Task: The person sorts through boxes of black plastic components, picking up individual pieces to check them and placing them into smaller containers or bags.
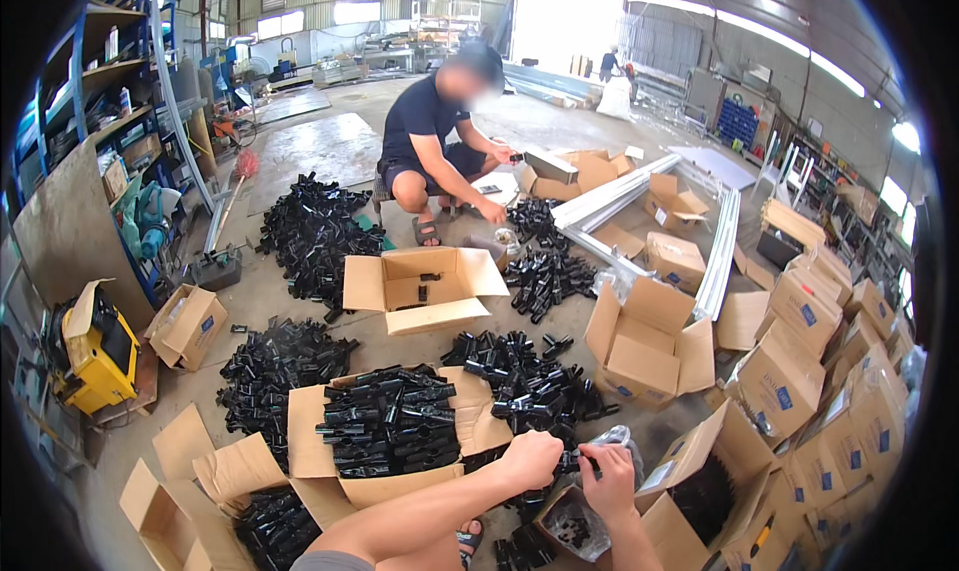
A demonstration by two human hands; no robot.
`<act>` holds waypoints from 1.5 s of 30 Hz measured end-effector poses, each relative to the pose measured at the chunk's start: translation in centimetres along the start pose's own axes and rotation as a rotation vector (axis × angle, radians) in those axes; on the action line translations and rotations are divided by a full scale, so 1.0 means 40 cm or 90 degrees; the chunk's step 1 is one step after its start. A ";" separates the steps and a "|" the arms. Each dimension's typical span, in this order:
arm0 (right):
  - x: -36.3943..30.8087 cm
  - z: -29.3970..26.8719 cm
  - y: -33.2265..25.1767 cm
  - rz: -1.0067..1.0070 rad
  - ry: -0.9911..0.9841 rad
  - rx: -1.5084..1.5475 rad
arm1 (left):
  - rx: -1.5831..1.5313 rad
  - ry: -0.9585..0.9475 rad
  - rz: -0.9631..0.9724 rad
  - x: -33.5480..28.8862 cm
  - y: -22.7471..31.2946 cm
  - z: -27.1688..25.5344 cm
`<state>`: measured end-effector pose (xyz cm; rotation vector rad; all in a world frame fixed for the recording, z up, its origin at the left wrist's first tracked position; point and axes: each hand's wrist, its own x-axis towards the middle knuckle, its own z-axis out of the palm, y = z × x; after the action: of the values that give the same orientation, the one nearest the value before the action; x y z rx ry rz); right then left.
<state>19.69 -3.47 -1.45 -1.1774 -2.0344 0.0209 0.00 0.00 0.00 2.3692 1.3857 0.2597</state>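
Note:
My left hand (532,461) is closed in a fist around a small black part (570,459), most of which the fingers hide. Close beside it, the fingers of my right hand (610,478) pinch together at the part's end; what they hold is too small to make out. Below my hands is a small carton (547,514) lined with a clear plastic bag (596,543), with small dark pieces inside. A heap of black parts (544,386) lies just beyond my hands. To the left, an open carton (307,431) is filled with black parts (390,421).
Opposite, a person (430,136) squats, reaching toward another heap (544,276). An open carton (425,316) holds a few parts. More heaps (315,236) lie on the left. Stacked cartons (779,381) crowd the right, near white frames (714,261). A yellow machine (100,361) stands left.

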 end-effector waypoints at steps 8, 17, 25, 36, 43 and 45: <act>-0.058 -0.048 -0.051 0.017 -0.005 0.006 | 0.020 -0.006 0.057 -0.056 0.033 0.011; -0.073 -0.073 -0.057 0.007 -0.030 -0.010 | 0.025 -0.011 0.056 -0.054 0.046 0.002; -0.080 -0.064 -0.077 0.060 0.012 -0.063 | 0.025 0.028 0.076 -0.055 0.047 0.003; -0.063 -0.065 -0.073 0.106 -0.056 -0.013 | 0.035 -0.004 0.060 -0.055 0.052 0.001; -0.090 -0.048 -0.045 0.147 -0.037 0.057 | 0.021 0.029 0.081 -0.053 0.037 0.018; -0.093 -0.046 -0.046 0.152 -0.030 0.057 | 0.020 0.025 0.081 -0.055 0.040 0.015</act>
<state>20.53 -7.90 -1.74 -1.3671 -1.9016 0.2561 0.39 -2.74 0.18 2.4941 1.2659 0.3226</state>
